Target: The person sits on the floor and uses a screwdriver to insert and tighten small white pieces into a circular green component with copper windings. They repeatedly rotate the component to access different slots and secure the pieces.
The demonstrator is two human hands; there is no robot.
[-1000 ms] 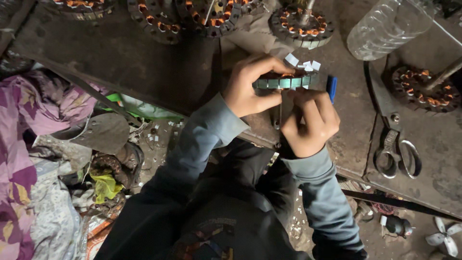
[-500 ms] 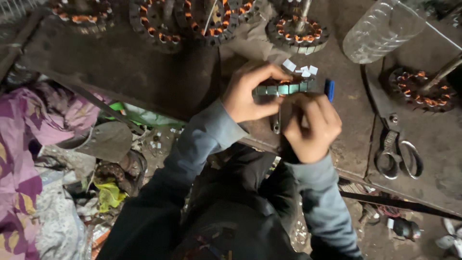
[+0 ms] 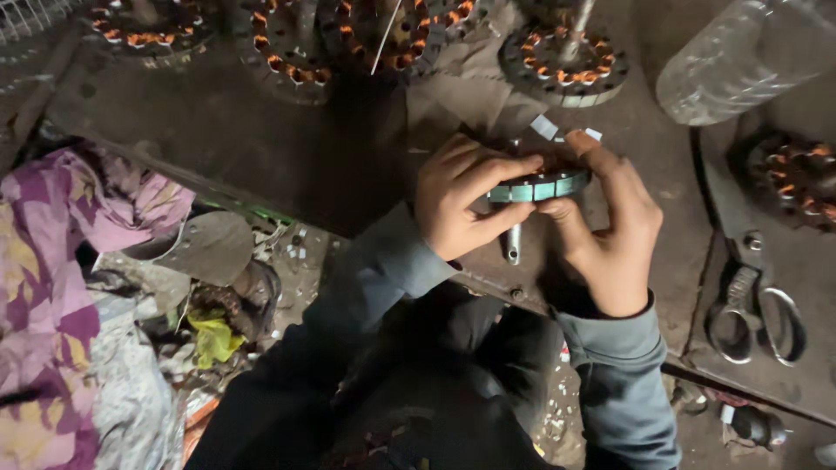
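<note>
My left hand and my right hand both grip a round fan stator with a greenish rim, held edge-on over the dark workbench. The left fingers wrap its left side, with the thumb under the rim. From the right, my other hand's fingers curl over the top edge. A short metal shaft sticks down from the stator between my hands. Small white paper slips lie on the bench just beyond it.
Several copper-wound stators line the bench's far edge, and another sits at the right. A clear plastic bottle lies top right. Scissors rest at the right. Purple cloth and floor scraps are on the left.
The view has moved closer to my hands. My right hand has shifted up from below the stator to clasp its right edge, covering the blue item that lay beside it.
</note>
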